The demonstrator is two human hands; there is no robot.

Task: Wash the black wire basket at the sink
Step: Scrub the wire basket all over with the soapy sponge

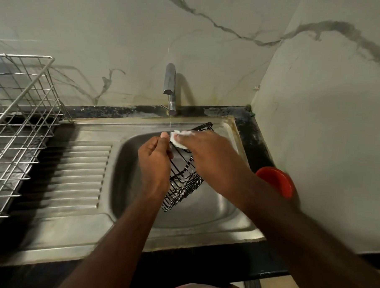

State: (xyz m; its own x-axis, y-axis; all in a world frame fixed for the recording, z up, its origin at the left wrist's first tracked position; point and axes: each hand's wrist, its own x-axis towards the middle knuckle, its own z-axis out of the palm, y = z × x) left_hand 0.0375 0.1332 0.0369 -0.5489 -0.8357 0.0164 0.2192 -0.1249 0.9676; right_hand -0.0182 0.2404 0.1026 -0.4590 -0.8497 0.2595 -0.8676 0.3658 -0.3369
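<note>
The sink [76, 232] is dull brushed steel with a ribbed drainboard. The basket [183, 185] is glossy black-coated wire. The wall [210, 57] is smooth veined marble.

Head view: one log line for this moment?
phase: scrub | left hand: grips black wire basket over sink | right hand: holds white pad against basket | tap: thin stream

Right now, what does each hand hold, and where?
Left hand grips the black wire basket by its left edge; right hand pinches a white pad against it.
</note>
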